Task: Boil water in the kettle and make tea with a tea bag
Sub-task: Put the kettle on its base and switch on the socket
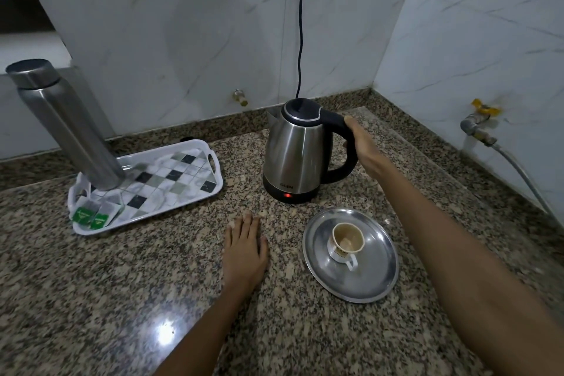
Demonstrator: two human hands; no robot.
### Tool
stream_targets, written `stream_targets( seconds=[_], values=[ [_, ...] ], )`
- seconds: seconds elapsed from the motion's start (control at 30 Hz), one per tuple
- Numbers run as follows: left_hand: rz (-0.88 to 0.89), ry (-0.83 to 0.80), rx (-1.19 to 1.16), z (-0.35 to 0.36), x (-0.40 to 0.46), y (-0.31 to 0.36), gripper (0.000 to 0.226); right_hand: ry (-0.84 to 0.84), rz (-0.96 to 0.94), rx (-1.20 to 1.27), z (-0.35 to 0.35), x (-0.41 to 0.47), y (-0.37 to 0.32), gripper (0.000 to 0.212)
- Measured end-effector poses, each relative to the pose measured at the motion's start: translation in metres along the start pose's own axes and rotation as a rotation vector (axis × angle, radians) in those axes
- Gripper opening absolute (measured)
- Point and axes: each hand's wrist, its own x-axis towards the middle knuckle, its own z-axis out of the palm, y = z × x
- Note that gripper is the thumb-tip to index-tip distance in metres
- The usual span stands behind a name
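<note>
Kettle (pixel 294 156): steel, black lid shut, upright on its base at the back of the granite tabletop (pixel 122 299), red light lit, cord (pixel 302 24) running up the wall; right hand (pixel 361 148) wrapped around its black handle. Cup (pixel 346 243): upright on a steel plate (pixel 366 284) just in front of the kettle, contents unclear. Left hand (pixel 244 253): open, flat on the tabletop between plate and tray (pixel 183 192); tray carries two tea bags (pixel 91 217) and a steel bottle (pixel 67 128).
</note>
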Motion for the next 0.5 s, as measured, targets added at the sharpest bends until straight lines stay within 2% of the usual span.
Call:
stream_targets(
  seconds=[0.5],
  values=[
    [-0.008, -0.004, 0.002, 0.0007, 0.0005, 0.0002, 0.055, 0.030, 0.047, -0.033, -0.0006, -0.0002, 0.0014, 0.055]
  ],
)
